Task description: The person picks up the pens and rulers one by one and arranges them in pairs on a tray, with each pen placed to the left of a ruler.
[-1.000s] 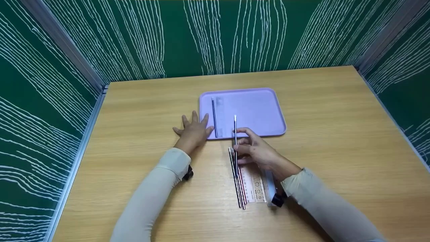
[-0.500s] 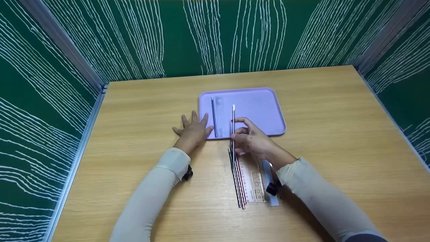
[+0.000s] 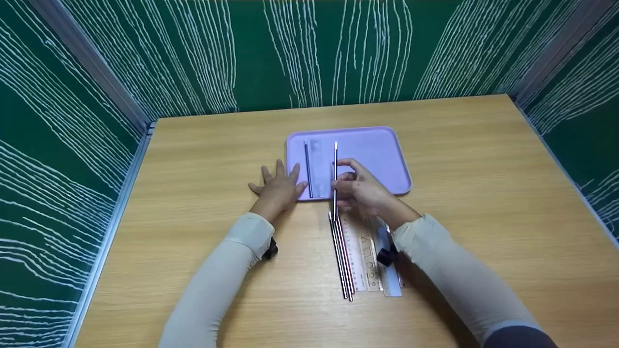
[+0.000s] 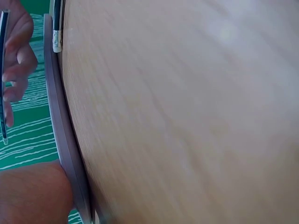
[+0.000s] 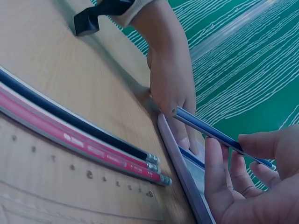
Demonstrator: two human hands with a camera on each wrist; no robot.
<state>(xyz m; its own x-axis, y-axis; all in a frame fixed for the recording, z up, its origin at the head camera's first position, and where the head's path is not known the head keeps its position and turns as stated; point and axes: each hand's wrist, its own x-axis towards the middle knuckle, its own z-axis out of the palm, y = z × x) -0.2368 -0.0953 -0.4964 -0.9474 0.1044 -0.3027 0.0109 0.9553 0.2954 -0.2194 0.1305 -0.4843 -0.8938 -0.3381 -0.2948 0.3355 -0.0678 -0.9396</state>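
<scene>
My right hand pinches a blue pencil between thumb and fingers, above the front part of a purple tray. In the right wrist view the held pencil slants over the tray's edge. With fingers spread, my left hand rests at the tray's front left corner, its thumb and index finger over the rim. Inside the tray another dark pencil lies lengthwise, beside a clear flat strip. Several pencils, dark and pink-red, lie side by side on the table below my right hand.
Right of the loose pencils lie a clear ruler, a clear stencil ruler with cut-out shapes and a bluish flat strip. My right forearm passes above them. Green walls with white lines enclose the wooden table.
My right hand has moved forward with the pencil, away from the loose pencils and further over the tray. More of the rulers now shows. The left hand has stayed in place.
</scene>
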